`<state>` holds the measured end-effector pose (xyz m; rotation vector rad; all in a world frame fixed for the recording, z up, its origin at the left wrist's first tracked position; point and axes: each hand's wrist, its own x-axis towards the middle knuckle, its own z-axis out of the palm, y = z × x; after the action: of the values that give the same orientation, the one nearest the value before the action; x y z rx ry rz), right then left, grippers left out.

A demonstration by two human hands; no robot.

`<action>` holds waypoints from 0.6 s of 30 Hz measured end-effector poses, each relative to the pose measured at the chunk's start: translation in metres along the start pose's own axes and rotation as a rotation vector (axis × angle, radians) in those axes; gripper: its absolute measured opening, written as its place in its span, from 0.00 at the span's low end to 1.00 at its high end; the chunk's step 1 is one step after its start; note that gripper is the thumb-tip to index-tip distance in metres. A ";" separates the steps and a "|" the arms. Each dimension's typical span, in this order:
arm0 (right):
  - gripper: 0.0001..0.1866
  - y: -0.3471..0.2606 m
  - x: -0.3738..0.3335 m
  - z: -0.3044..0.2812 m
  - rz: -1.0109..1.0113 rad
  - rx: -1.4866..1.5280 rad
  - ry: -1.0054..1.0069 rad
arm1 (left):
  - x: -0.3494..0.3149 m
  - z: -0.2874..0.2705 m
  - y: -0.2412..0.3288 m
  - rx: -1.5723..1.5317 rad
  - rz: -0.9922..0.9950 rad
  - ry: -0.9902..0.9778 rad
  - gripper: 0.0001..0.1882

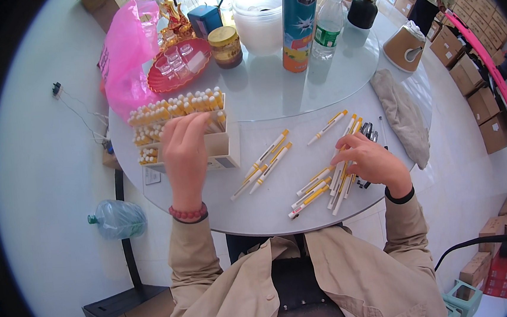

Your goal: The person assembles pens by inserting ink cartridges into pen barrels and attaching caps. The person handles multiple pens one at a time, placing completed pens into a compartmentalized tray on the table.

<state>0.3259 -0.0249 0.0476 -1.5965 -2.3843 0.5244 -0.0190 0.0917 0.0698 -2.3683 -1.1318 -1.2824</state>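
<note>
On the left of the table stands a white divided box [233, 143] with several rows of white and yellow pens [184, 106], ends up. My left hand [184, 149] is over it with the fingers bent together and the tips down at the pens; whatever they pinch is hidden. To the right, my right hand [373, 160] reaches over a loose pile of white and yellow pens [343, 182], its fingers curved and apart, the tips touching the pile. Between the hands lie several more such pens [271, 168]. Black pens [368, 134] lie beside and partly under my right hand.
A glass turntable [249, 102] bears a spray can [300, 26], a water bottle [328, 27], plastic tubs [259, 24], a jar [225, 47] and a red tray of small glasses [181, 69]. A pink bag [130, 61] stands behind the box; a grey cloth [400, 117] lies right.
</note>
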 end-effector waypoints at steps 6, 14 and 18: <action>0.14 0.001 0.015 0.009 0.012 -0.007 0.045 | -0.034 0.008 0.059 -0.385 0.024 -0.201 0.14; 0.10 0.001 0.026 0.011 -0.035 0.004 0.078 | -0.082 0.028 0.107 -0.435 0.037 -0.625 0.19; 0.09 0.001 0.027 0.005 -0.014 0.064 0.075 | -0.092 0.034 0.104 -0.392 -0.058 -0.637 0.16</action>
<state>0.3145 -0.0007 0.0428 -1.5433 -2.2991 0.5234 0.0469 -0.0097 -0.0061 -3.2002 -1.1856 -0.8294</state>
